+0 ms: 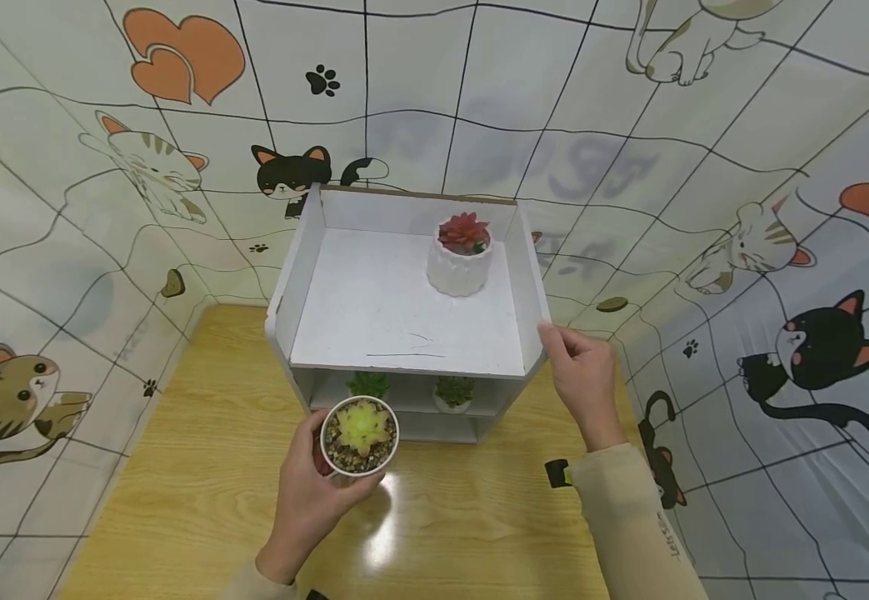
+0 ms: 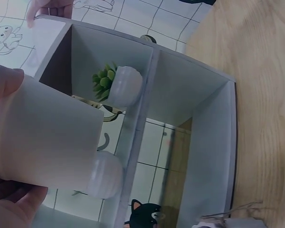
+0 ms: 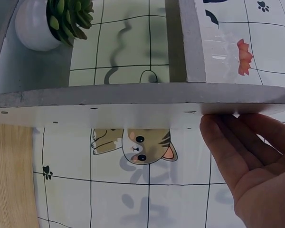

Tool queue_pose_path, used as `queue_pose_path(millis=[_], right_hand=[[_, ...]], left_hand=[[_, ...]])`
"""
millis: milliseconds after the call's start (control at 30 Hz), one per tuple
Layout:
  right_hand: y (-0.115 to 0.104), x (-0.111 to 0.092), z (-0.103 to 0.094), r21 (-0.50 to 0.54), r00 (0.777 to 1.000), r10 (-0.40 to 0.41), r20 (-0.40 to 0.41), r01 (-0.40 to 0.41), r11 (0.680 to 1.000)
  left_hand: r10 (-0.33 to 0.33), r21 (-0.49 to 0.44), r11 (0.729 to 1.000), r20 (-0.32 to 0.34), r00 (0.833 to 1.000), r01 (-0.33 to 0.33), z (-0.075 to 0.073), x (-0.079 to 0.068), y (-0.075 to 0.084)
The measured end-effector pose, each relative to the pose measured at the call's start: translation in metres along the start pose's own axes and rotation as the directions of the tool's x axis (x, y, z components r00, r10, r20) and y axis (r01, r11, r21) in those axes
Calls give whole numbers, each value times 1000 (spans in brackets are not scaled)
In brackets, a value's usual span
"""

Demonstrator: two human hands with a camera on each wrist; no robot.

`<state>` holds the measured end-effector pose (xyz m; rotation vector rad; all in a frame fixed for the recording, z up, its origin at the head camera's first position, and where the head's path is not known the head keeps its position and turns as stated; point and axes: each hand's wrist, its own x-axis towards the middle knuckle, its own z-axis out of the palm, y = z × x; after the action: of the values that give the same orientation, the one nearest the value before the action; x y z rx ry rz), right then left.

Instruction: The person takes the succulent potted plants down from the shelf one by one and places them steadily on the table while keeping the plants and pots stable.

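Note:
My left hand (image 1: 312,490) grips a white tapered pot (image 2: 50,135) from the side, thumb and fingers around it. In it a yellow-green succulent (image 1: 362,427) rises from brown gravel. The pot is held in front of a white two-tier shelf (image 1: 404,333) and hides part of its lower front. My right hand (image 1: 587,379) pinches the shelf's right side panel at its upper front edge, fingertips on the outer face (image 3: 218,118). On the top tier, at the back right, stands a red succulent in a white ribbed pot (image 1: 458,271).
Below the top board are a green succulent (image 1: 369,383) and another in a round white pot (image 2: 127,88). Something with twine (image 2: 230,222) shows at the left wrist view's bottom edge. The shelf stands on a wooden table (image 1: 202,483), before a cat-patterned wall covering (image 1: 419,75).

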<state>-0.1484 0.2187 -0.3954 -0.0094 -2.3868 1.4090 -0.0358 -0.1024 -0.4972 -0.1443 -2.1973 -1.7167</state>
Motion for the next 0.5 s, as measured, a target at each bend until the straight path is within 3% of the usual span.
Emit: queue_pose_path(millis=[500], right_hand=[[-1, -1, 0, -29, 1000, 3, -8, -3, 1000]], left_hand=[[-58, 43, 997, -8, 998, 58, 4, -6, -14]])
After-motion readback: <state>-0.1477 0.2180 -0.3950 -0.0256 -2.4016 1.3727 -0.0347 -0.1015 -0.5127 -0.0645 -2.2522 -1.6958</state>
